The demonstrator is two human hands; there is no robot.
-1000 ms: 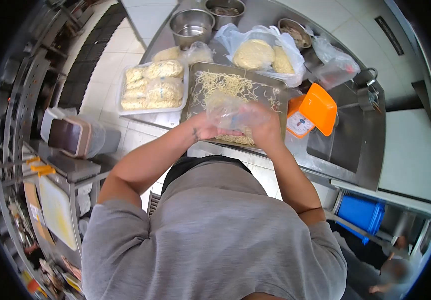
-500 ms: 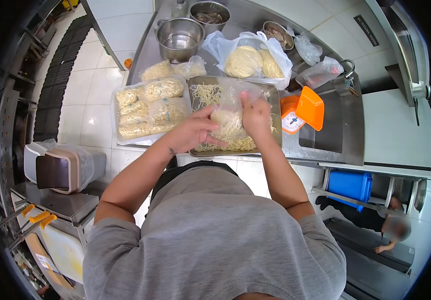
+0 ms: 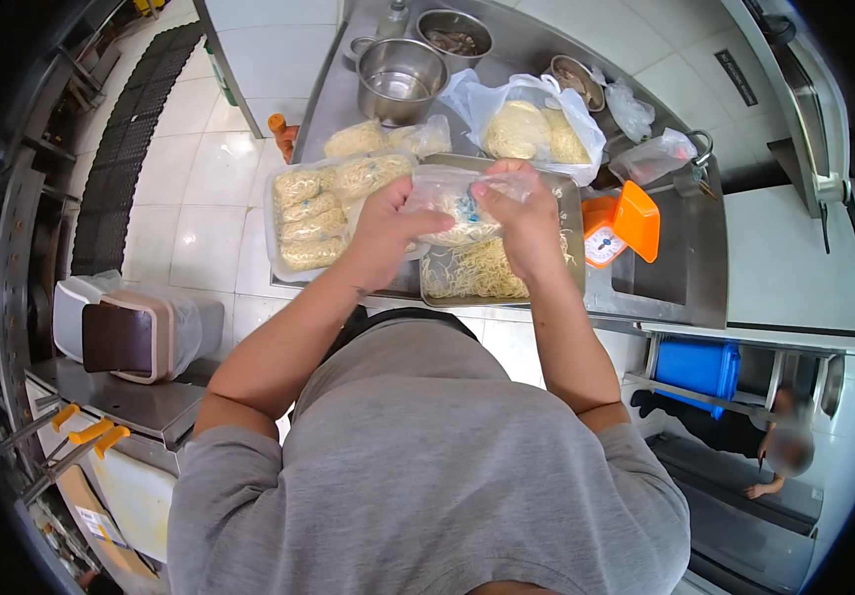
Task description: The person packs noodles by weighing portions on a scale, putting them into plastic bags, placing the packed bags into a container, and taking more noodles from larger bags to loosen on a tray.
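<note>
Between my two hands is a clear plastic bag of noodles (image 3: pixel 462 210) with blue print on it. My left hand (image 3: pixel 395 230) grips its left side, thumb on top. On the right side, my right hand (image 3: pixel 521 213) pinches the plastic. Below the bag lies a metal tray (image 3: pixel 435 297) holding loose noodles (image 3: pixel 487 270). Left of it, partly behind my left hand, a white tray (image 3: pixel 277 223) carries several bagged noodle portions (image 3: pixel 310 230). Two more bagged portions (image 3: pixel 356 139) rest behind that tray.
Behind the metal tray, a large plastic bag (image 3: pixel 469 94) holds noodle bundles. An orange scale (image 3: pixel 606 238) stands at the right, beside the sink (image 3: pixel 660 268). Steel pots (image 3: pixel 402 84) are at the back. Another person (image 3: pixel 769 446) is at the lower right.
My hands have brought the noodle bag up and toward the left of the metal tray, holding it from both sides. The view has shifted, so the counter appears farther right.
</note>
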